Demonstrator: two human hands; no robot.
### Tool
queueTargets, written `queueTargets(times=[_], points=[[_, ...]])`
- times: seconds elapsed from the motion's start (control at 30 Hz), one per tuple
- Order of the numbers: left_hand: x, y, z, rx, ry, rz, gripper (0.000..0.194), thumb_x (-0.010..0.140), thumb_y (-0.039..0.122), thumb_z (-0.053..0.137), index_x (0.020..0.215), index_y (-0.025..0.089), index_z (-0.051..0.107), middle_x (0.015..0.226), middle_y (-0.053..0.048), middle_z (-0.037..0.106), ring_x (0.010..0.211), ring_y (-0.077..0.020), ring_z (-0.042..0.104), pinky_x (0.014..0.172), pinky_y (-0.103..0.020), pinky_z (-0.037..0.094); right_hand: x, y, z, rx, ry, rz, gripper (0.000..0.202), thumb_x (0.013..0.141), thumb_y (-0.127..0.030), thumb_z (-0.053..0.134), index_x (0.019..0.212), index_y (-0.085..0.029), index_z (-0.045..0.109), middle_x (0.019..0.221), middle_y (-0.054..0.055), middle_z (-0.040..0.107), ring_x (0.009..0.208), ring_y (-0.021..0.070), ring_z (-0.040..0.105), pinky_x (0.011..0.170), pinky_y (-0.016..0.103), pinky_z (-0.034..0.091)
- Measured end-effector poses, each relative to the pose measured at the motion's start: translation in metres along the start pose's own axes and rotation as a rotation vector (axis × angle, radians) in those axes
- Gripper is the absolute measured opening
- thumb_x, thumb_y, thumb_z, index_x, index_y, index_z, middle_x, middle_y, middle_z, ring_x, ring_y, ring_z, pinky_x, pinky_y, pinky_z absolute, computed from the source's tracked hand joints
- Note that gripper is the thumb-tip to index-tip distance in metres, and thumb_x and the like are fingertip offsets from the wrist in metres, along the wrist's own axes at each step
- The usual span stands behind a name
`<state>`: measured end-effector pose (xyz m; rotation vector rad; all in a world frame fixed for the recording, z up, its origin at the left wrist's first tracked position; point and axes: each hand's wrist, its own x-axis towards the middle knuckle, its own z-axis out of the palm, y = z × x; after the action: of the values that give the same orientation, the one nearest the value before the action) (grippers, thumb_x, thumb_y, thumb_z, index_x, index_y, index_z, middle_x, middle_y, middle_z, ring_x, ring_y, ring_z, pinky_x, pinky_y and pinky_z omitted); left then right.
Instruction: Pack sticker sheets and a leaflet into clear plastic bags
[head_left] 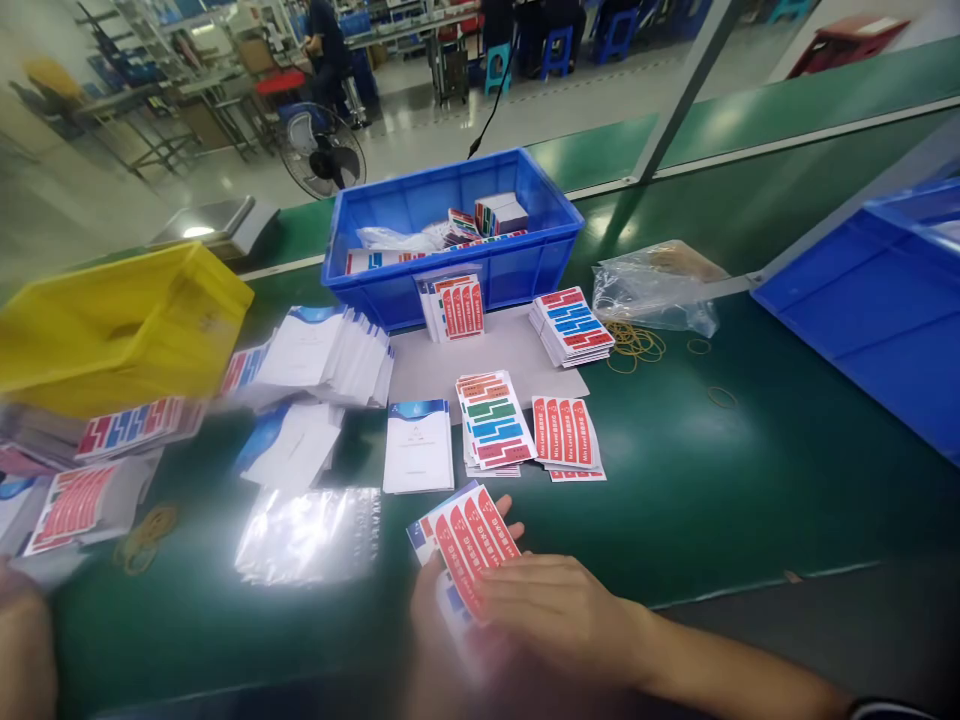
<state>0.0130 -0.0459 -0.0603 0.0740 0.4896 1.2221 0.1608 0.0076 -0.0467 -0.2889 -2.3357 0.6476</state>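
My left hand, blurred at the wrist, holds a small stack of printed sheets from below, its thumb along the left edge and its fingertips showing beyond the right edge. On top lies a red sticker sheet with white lettering; a blue-edged sheet sticks out beneath. My right hand has its fingers together over the red sheet's lower right part, gripping it. Just beyond are a pile of white booklets, a pile of multicoloured sticker sheets and a pile of red sticker sheets.
A blue bin with stickers stands behind; another blue bin is at right. At left are a yellow bin, booklet stacks, a plastic bag and another person's hand. Rubber bands lie right.
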Motion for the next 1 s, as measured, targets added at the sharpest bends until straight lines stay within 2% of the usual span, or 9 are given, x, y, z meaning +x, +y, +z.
queueTargets(times=[0.1,0.2,0.3,0.5,0.7,0.77,0.9,0.93,1.0], points=[[-0.001,-0.003,0.006,-0.112,0.098,0.019,0.068,0.082,0.056,0.039,0.129,0.01,0.055,0.128,-0.017,0.057,0.13,-0.0386,0.039,0.109,-0.052,0.026,0.004,-0.001,-0.003,0.11,0.006,0.102,0.021,0.091,-0.012,0.052,0.109,-0.012,0.062,0.101,0.007,0.073,0.097,0.0156,0.068,0.09,0.025,0.054],[-0.002,-0.001,0.006,-0.156,0.125,0.012,0.07,0.081,0.056,0.041,0.129,0.007,0.054,0.123,-0.02,0.06,0.125,-0.0392,0.046,0.107,-0.055,0.027,0.01,-0.002,-0.006,0.242,0.001,0.207,0.018,0.091,-0.015,0.054,0.106,-0.016,0.063,0.098,0.005,0.073,0.092,0.0142,0.069,0.085,0.022,0.056],[-0.003,0.003,0.007,-0.136,0.12,0.007,0.069,0.085,0.053,0.039,0.132,0.004,0.05,0.116,-0.021,0.064,0.121,-0.0368,0.05,0.106,-0.053,0.03,0.016,-0.002,-0.009,0.328,-0.027,0.255,0.014,0.092,-0.018,0.055,0.102,-0.018,0.064,0.092,0.004,0.073,0.085,0.0137,0.069,0.079,0.022,0.056],[-0.005,0.006,0.009,-0.134,0.131,-0.02,0.069,0.086,0.054,0.039,0.131,0.002,0.05,0.108,-0.02,0.067,0.111,-0.0338,0.058,0.102,-0.046,0.036,0.017,0.002,-0.006,0.342,-0.046,0.222,0.011,0.091,-0.019,0.056,0.097,-0.016,0.065,0.087,0.004,0.073,0.083,0.0136,0.069,0.077,0.021,0.056],[-0.003,0.006,0.003,-0.166,0.089,-0.03,0.072,0.087,0.056,0.035,0.134,0.003,0.046,0.117,-0.02,0.063,0.111,-0.0308,0.058,0.106,-0.044,0.031,0.012,0.003,-0.001,0.256,-0.051,0.181,0.014,0.091,-0.015,0.051,0.099,-0.017,0.063,0.087,0.004,0.072,0.083,0.0144,0.068,0.076,0.023,0.056],[-0.002,0.006,0.002,-0.186,0.062,-0.035,0.073,0.086,0.057,0.033,0.135,0.003,0.045,0.122,-0.021,0.061,0.118,-0.0317,0.053,0.109,-0.045,0.027,0.011,0.005,-0.009,0.197,0.027,0.214,0.015,0.089,-0.012,0.052,0.098,-0.017,0.062,0.087,0.004,0.072,0.08,0.0143,0.069,0.076,0.023,0.057],[0.001,0.006,-0.001,-0.209,0.005,0.008,0.067,0.088,0.052,0.033,0.135,0.006,0.046,0.14,-0.017,0.047,0.13,-0.0326,0.042,0.111,-0.048,0.025,0.012,0.017,-0.042,-0.024,0.312,0.397,0.016,0.087,-0.01,0.054,0.094,-0.023,0.062,0.093,0.003,0.073,0.085,0.0166,0.071,0.079,0.026,0.058],[0.002,0.005,-0.003,-0.203,-0.005,0.022,0.066,0.088,0.051,0.033,0.134,0.006,0.047,0.142,-0.017,0.044,0.131,-0.0332,0.041,0.111,-0.049,0.025,0.013,0.02,-0.049,-0.059,0.32,0.403,0.014,0.087,-0.014,0.056,0.095,-0.024,0.062,0.098,0.004,0.073,0.09,0.0186,0.07,0.082,0.029,0.058],[0.002,0.002,-0.008,-0.199,-0.01,0.016,0.064,0.088,0.051,0.033,0.131,0.007,0.051,0.141,-0.017,0.046,0.129,-0.0345,0.043,0.11,-0.051,0.026,0.012,0.023,-0.057,-0.103,0.182,0.315,0.022,0.086,-0.028,0.062,0.107,-0.022,0.06,0.115,0.01,0.067,0.109,0.0247,0.062,0.091,0.037,0.054]])
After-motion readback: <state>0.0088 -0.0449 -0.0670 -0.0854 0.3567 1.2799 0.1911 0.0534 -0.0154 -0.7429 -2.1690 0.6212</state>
